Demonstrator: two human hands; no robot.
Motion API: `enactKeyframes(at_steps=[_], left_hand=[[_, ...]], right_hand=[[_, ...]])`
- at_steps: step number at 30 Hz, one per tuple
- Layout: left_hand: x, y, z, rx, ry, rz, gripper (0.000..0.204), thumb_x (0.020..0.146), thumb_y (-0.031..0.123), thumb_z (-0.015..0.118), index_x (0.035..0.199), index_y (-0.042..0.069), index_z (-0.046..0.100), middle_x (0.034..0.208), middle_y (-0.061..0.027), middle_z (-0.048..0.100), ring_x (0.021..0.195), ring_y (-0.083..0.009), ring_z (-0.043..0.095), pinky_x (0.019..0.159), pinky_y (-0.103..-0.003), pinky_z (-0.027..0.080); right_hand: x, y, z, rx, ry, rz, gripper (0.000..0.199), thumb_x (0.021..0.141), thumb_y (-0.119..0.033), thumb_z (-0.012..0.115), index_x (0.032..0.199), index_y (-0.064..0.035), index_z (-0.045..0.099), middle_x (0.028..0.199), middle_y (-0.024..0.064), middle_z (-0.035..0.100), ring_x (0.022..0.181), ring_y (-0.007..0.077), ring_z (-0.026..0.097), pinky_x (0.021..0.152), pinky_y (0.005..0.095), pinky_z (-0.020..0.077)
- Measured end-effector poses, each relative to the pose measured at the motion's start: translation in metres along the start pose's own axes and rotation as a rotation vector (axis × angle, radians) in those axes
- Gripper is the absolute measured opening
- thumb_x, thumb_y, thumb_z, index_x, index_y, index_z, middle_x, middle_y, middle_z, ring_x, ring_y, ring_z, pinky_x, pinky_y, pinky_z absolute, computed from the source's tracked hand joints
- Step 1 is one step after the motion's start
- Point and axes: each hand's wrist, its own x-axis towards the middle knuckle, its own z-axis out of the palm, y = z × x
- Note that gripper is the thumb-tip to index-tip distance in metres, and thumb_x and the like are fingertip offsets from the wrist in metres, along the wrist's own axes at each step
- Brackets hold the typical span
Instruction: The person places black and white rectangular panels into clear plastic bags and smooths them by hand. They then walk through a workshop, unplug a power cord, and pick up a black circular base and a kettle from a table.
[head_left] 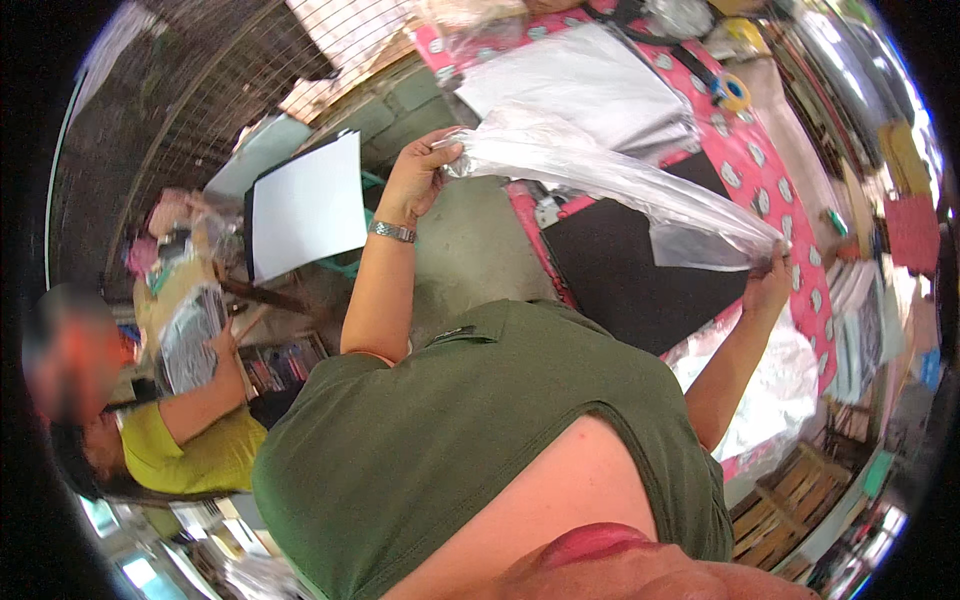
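A clear plastic bag (pixel 610 180) is stretched between my two hands above the table. My left hand (pixel 425 172) pinches one end of it, fingers closed on the gathered film. At the other end my right hand (pixel 768 278) grips the opposite edge, its fingertips partly hidden by the plastic. Beneath the bag lies a black flat board (pixel 605 270) on a pink patterned tablecloth (pixel 757 160). Behind the bag rests a stack of white sheets (pixel 585 85), seemingly in plastic film.
A tape roll (pixel 733 92) lies at the table's far right. White plastic film (pixel 765 385) is heaped near my right forearm. Left, a white panel with a dark edge (pixel 308 208) stands on a support. A co-worker in a yellow shirt (pixel 195 445) handles a plastic-wrapped item (pixel 192 340).
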Motion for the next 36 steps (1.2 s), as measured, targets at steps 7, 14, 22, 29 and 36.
enactKeyframes(at_steps=[7,14,22,29,36], left_hand=[[-0.056,0.013,-0.068,-0.012,0.177,0.134,0.023,0.078,0.002,0.061,0.101,-0.001,0.057,0.091,-0.0068,0.064,0.076,-0.0122,0.061,0.068,-0.023,0.048],[-0.114,0.006,-0.139,0.237,0.414,0.163,0.029,0.077,-0.003,0.059,0.105,-0.001,0.053,0.084,-0.0059,0.061,0.07,-0.012,0.057,0.062,-0.024,0.048],[-0.169,-0.02,-0.141,1.234,0.436,0.287,0.058,0.071,0.025,0.069,0.12,0.005,0.046,0.127,-0.0163,0.042,0.118,-0.0314,0.039,0.098,-0.036,0.033],[-0.152,-0.001,-0.055,0.614,-0.205,0.236,0.038,0.078,0.019,0.065,0.111,0.003,0.054,0.105,-0.0055,0.057,0.095,-0.0132,0.051,0.084,-0.027,0.04],[-0.137,0.026,-0.064,0.314,0.038,0.026,0.014,0.081,0.011,0.062,0.093,0.003,0.06,0.079,0.0033,0.06,0.069,-0.0041,0.051,0.062,-0.019,0.041]], right_hand=[[-0.013,0.023,0.083,-0.105,-0.083,-0.02,0.024,0.087,-0.021,0.055,0.102,-0.0028,0.054,0.093,0.0047,0.058,0.083,0.013,0.056,0.069,0.0252,0.0474],[-0.05,0.047,0.132,-0.193,-0.358,-0.018,0.016,0.089,-0.02,0.051,0.092,-0.0044,0.054,0.086,0.0037,0.057,0.081,0.0108,0.054,0.073,0.0263,0.0444],[-0.167,0.083,0.218,-0.94,-0.929,-0.313,0.021,0.088,-0.008,0.047,0.105,-0.0053,0.059,0.079,0.0012,0.055,0.073,0.0093,0.048,0.066,0.0235,0.0412],[-0.267,0.086,0.275,-0.647,-1.45,-0.153,0.028,0.081,-0.002,0.055,0.109,-0.0057,0.056,0.087,0.0036,0.058,0.072,0.0087,0.05,0.065,0.0222,0.0407],[-0.24,0.1,0.276,-0.404,-1.022,-0.059,0.027,0.081,-0.008,0.06,0.107,-0.0026,0.055,0.08,0.0032,0.057,0.07,0.0097,0.051,0.069,0.0228,0.0433]])
